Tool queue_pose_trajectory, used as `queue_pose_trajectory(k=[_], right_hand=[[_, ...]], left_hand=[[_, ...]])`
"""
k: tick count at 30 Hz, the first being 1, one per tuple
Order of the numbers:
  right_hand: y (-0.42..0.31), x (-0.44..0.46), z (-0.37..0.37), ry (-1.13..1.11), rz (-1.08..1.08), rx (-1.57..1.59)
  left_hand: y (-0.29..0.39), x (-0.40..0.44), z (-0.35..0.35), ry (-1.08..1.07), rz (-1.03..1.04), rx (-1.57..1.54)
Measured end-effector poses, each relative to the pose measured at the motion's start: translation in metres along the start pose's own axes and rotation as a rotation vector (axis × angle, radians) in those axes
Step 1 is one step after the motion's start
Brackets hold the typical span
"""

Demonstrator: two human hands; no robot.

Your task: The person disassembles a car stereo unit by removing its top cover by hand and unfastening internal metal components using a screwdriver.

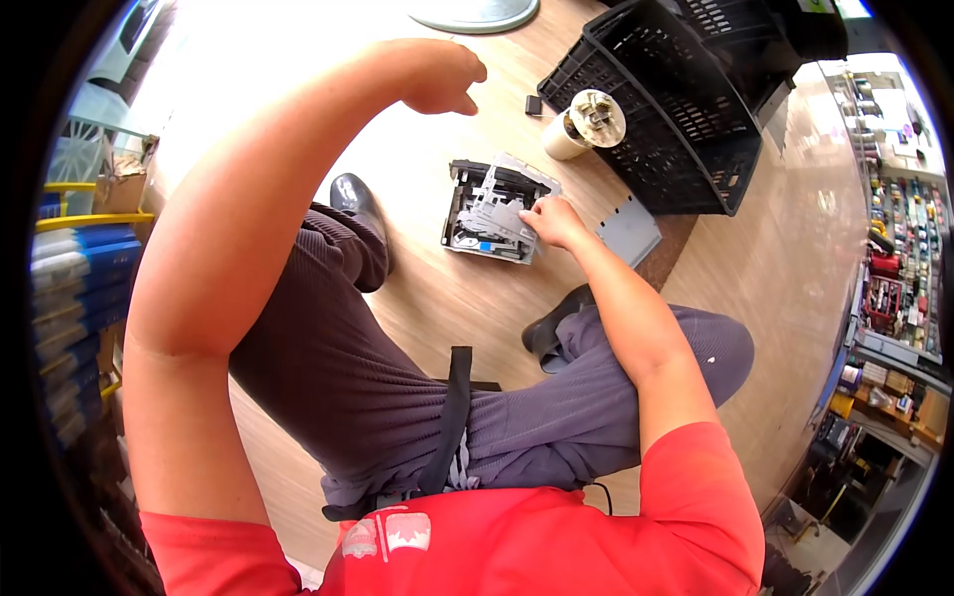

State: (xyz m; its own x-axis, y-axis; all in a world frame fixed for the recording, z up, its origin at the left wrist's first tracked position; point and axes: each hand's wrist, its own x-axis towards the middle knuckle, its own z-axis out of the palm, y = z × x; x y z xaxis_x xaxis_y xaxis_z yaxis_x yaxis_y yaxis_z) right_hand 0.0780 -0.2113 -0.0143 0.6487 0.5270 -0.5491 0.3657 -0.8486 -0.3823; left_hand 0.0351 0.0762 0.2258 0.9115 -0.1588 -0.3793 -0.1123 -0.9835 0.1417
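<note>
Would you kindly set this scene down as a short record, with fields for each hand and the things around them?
Left hand: raised, nothing visible in it
Right hand: fingers touching a grey plate; firmness of grip unclear
Opened device: on the wood-look floor, under the grey plate
Flat grey panel: on the floor, right of the device
White cylinder: beside the black crate
Small black item: near the white cylinder

And there on the floor, ahead of the feet, sits the device, a flat panel just right of it! Beyond, ahead and right, there's the canister beside the crate, a small block to the canister's left. Shelves line the far right, boxes the far left!
</note>
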Motion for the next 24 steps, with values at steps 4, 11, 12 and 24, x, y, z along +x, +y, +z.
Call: queue_pose_trajectory(k=[4,11,12,24], right_hand=[[-0.004,0.000,-0.004,0.020,0.042,-0.005],[-0.004,0.003,-0.005,0.137,0.079,0.036],[-0.004,0.004,-0.005,0.136,0.078,0.036],[-0.007,0.006,0.017,-0.042,-0.032,-0.119]], left_hand=[[-0.002,0.000,0.004,0.002,-0.021,0.003],[-0.002,0.002,0.004,-0.018,-0.026,0.017],[-0.001,0.001,0.005,0.000,-0.037,0.015],[0.002,0.000,0.003,0.009,-0.062,-0.014]])
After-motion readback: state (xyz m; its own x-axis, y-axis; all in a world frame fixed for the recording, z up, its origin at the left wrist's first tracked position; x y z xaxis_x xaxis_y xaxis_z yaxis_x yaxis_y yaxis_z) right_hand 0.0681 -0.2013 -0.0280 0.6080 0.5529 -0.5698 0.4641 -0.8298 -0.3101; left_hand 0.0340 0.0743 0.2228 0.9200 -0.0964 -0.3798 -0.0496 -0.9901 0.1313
